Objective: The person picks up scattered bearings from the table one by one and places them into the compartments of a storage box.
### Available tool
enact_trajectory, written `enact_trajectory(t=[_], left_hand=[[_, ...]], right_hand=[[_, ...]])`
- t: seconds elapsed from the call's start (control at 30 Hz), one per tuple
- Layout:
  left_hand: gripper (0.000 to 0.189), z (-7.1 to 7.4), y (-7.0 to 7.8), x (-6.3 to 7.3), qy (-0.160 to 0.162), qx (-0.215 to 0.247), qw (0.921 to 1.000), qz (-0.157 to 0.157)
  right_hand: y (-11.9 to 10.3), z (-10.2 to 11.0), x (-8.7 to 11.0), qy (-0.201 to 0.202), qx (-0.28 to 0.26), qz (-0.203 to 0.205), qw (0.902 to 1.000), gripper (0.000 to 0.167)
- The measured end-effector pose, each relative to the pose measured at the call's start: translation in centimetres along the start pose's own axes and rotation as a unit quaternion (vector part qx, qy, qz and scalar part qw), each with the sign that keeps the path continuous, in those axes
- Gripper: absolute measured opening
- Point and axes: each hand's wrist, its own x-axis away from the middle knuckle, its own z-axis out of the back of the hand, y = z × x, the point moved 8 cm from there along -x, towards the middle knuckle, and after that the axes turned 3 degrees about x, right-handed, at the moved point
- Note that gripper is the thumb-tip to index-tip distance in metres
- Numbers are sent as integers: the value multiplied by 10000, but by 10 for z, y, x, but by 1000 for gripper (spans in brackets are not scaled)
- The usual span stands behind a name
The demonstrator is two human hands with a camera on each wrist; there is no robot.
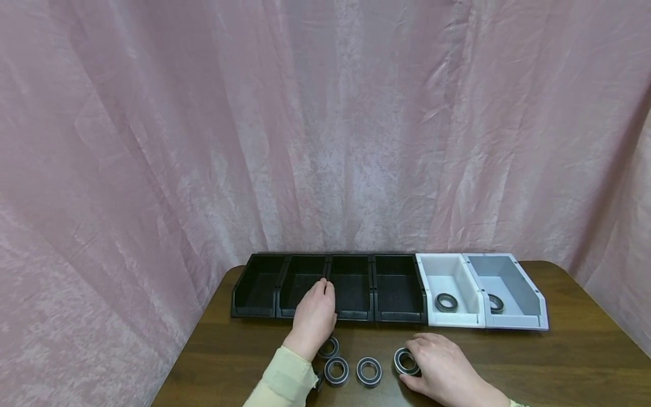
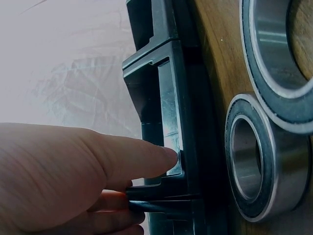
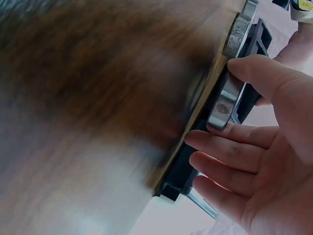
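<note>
My right hand (image 1: pixel 442 364) pinches a ball bearing (image 1: pixel 399 362) between thumb and fingers at the table's front. In the right wrist view, the thumb is on one side of this bearing (image 3: pixel 227 100) and a fingertip on the other. My left hand (image 1: pixel 314 317) reaches over the front edge of the black bins (image 1: pixel 351 315), fingers fairly straight, with nothing visible in it. Whether it touches a bin, I cannot tell. Beside the left wrist lie two bearings, one farther back (image 1: pixel 334 347) and one nearer (image 1: pixel 336 384). Another bearing (image 1: pixel 368 384) lies between the hands.
Right of the black bins stand a white bin (image 1: pixel 458 321) and a grey bin (image 1: pixel 516 323). One bearing (image 1: pixel 446 310) lies in the white bin, another bearing (image 1: pixel 500 305) in the grey. A pink curtain (image 1: pixel 325 141) hangs behind the wooden table (image 1: pixel 574 350).
</note>
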Motion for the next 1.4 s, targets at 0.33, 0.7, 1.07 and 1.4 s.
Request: enact_trajectory(t=[0.33, 0.7, 1.07, 1.4], left_hand=[[70, 1, 1, 0, 6, -22, 10000, -9], [69, 3, 1, 1, 48, 30, 10000, -8], [69, 0, 0, 0, 35, 31, 10000, 20], [68, 1, 0, 0, 92, 71, 9999, 13]], right_hand=[[0, 4, 2, 251, 110, -16, 9996, 51], [3, 11, 4, 670, 147, -107, 9976, 48], [5, 13, 6, 945, 215, -130, 9952, 47], [7, 12, 4, 804, 222, -205, 9963, 46]])
